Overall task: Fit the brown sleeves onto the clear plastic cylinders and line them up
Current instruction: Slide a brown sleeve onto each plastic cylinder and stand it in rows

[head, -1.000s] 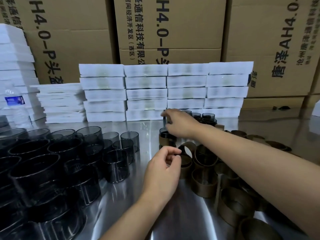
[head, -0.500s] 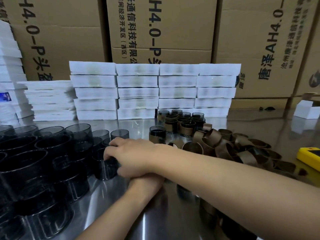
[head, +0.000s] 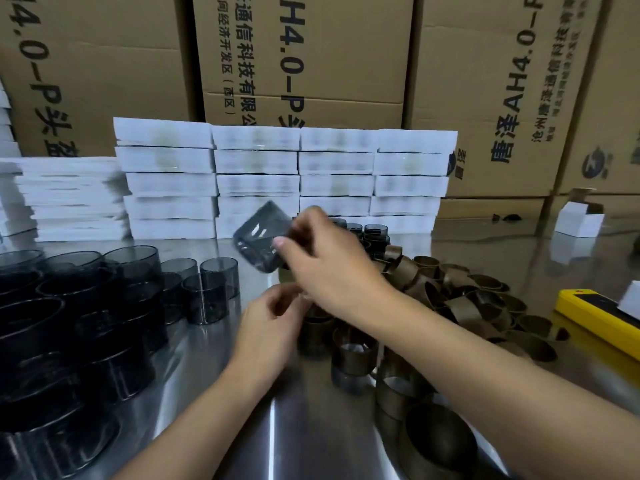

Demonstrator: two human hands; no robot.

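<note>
Cardboard cartons [head: 311, 64] across the top, our steel table [head: 277, 427] below, clear cylinders [head: 86, 323] crowding lower left, brown sleeves [head: 467, 306] heaped at right, our right hand [head: 329, 268] pinching one tilted cylinder [head: 261, 239] mid-frame, our left hand [head: 270, 327] beneath, curled, we cannot tell on what

A bare strip of worktop [head: 277, 427] runs between the clear cylinders [head: 86, 323] and brown sleeves [head: 450, 299].
</note>
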